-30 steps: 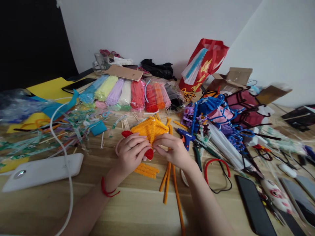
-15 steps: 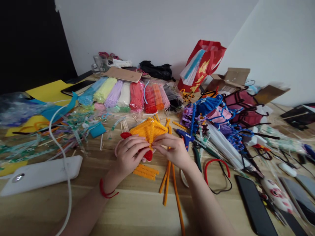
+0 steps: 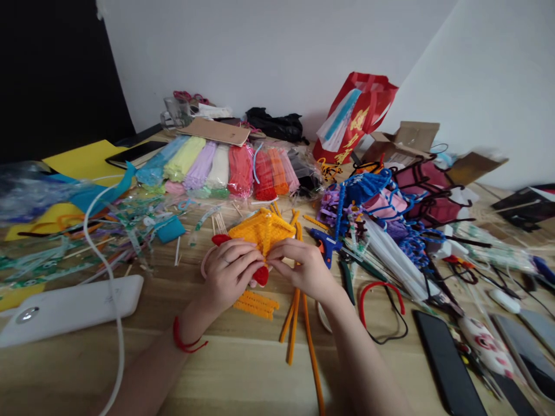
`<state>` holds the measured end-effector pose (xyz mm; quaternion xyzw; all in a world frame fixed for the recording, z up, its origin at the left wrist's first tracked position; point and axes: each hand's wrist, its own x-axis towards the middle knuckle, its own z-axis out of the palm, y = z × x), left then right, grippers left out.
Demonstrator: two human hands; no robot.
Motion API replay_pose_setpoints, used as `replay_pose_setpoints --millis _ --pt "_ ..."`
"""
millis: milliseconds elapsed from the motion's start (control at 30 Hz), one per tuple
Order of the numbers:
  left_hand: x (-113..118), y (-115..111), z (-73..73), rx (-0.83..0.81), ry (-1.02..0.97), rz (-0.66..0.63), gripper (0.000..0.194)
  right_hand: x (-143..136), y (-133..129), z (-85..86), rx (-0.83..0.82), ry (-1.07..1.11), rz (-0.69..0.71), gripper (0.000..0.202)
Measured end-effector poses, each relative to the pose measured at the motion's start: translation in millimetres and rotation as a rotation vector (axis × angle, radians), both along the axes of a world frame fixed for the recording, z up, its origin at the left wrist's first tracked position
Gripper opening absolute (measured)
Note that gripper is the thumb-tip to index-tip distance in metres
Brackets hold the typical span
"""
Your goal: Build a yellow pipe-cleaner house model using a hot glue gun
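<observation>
An orange-yellow pipe-cleaner umbrella-shaped piece (image 3: 262, 228) with raised ribs sits between my hands at the table's middle. My left hand (image 3: 234, 266) grips its near edge from the left, fingers pressed together. On the other side my right hand (image 3: 301, 263) pinches the same edge, its fingertips meeting those of the left. Red parts (image 3: 261, 276) and some pink show beneath and around the left fingers. What lies exactly between the fingertips is hidden. Close to my hands are short orange pipe-cleaner strips (image 3: 255, 304) and several long orange pipe cleaners (image 3: 293, 326).
A blue glue gun (image 3: 327, 244) and pliers (image 3: 347, 277) lie to the right, beside a heap of pipe-cleaner pieces (image 3: 390, 202). Bundles of coloured pipe cleaners (image 3: 239, 170) stand behind. At left rests a white power bank (image 3: 73, 309) with a cable; at right, a black phone (image 3: 448, 361).
Both hands keep their hold on the orange-yellow piece, with only a slight shift of the fingers. The whole view has shifted very slightly.
</observation>
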<state>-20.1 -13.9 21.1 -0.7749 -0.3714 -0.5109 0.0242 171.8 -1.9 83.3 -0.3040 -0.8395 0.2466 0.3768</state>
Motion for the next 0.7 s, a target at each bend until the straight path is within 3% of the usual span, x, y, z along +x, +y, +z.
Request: replay_pose_setpoints --millis 167,500,700 --pt "1.6 -0.7 1.6 0.016 -0.058 0.012 0.021 0.5 4.4 -6.3 0.002 0.118 -0.051 0.006" --pt "1.7 -0.9 0.4 -0.011 -0.008 0.03 0.018 -0.7 2.4 -3.5 -0.003 0.055 -0.035 0.009" --pt "2.6 -1.9 0.1 -0.018 -0.05 0.031 0.028 -1.4 5.4 -11.2 0.059 0.129 -0.107 0.008"
